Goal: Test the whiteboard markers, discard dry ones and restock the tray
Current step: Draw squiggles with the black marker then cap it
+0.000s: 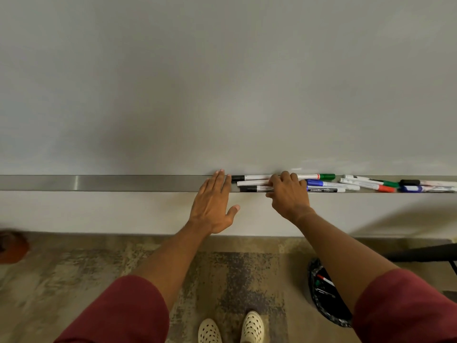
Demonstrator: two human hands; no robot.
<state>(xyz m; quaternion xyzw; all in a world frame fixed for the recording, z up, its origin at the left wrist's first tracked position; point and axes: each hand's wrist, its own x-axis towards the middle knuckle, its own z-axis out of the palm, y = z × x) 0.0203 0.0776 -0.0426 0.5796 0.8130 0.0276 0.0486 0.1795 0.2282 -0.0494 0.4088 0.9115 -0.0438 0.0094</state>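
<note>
Below a bare whiteboard [222, 82], a metal tray [99, 183] holds markers [326, 186] right of centre; the flat, open left hand [212, 204] squares their ends while the right hand [288, 191] curls over several, best nudged gently leftward into an even row

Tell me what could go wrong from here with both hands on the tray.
The markers under the right hand lie loose and crossed near the tray's front edge, so a push could roll one to the floor. The left hand lies flat, fingers at the marker ends, and may not stop them. Tested and untested markers could also mix: the pile farther right looks unsorted, above the bin.
</note>
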